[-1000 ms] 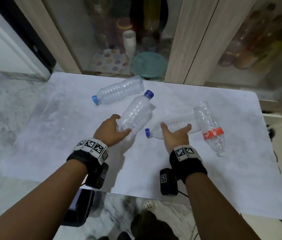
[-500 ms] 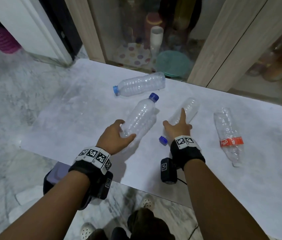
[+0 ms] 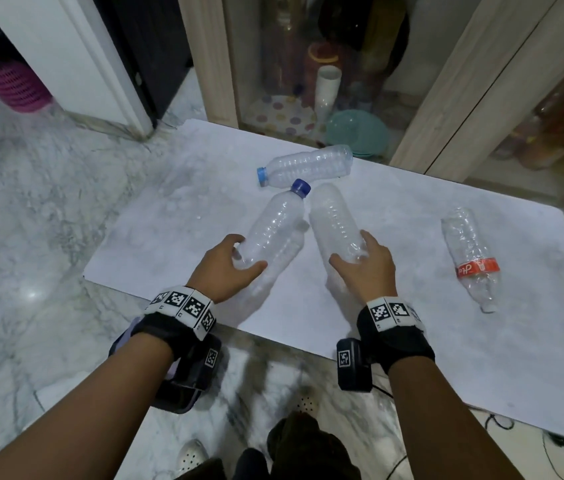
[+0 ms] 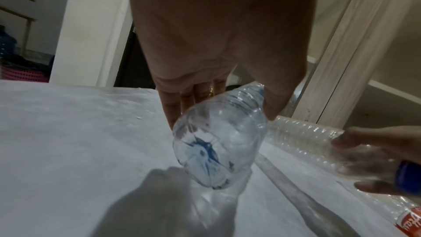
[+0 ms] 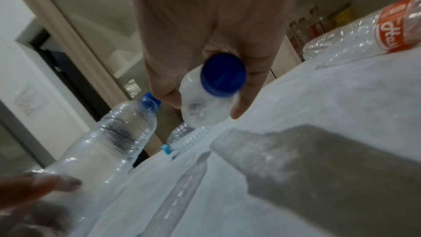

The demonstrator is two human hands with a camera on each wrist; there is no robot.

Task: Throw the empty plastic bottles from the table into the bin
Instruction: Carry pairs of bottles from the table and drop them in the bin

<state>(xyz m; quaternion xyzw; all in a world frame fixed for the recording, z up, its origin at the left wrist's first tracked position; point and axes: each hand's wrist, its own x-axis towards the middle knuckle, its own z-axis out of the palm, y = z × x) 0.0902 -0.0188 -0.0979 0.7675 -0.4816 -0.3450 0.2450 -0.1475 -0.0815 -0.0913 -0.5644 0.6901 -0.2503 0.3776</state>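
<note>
Both hands grip bottles mid-frame: the left hand (image 3: pixel 225 268) curls around the base of a dark-capped bottle (image 3: pixel 273 230), the right hand (image 3: pixel 367 268) around the neck end of another bottle (image 3: pixel 334 220). Two more lie on the table (image 3: pixel 169 244): a light-capped bottle (image 3: pixel 308 166) above, a red-labelled bottle (image 3: pixel 470 251) right.

The right hand (image 3: pixel 368 268) covers the neck and cap of its clear bottle (image 3: pixel 334 223) in the head view; only the right wrist view shows that blue cap (image 5: pixel 223 75). In the left wrist view the left hand's (image 4: pixel 218 46) fingertips sit behind its bottle (image 4: pixel 218 143). The counter's (image 3: pixel 481 368) right edge and near right corner run out of the head frame. The jars behind the cabinet glass (image 3: pixel 557 126) are too blurred to identify.
</note>
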